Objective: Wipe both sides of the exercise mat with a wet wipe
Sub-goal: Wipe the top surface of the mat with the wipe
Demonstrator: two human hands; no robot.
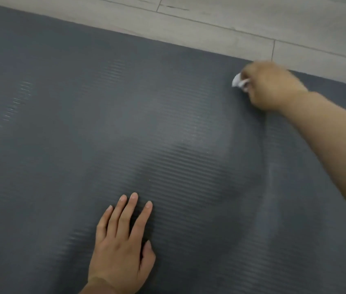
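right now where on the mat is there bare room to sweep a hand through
The widest bare stretch of the mat lies to the left, from the floor edge down to the left hand. Also bare: the middle, between that flat hand and the right hand gripping the wet wipe. It is crowded only at the far right corner.

Pale grey wood-plank floor (231, 15)
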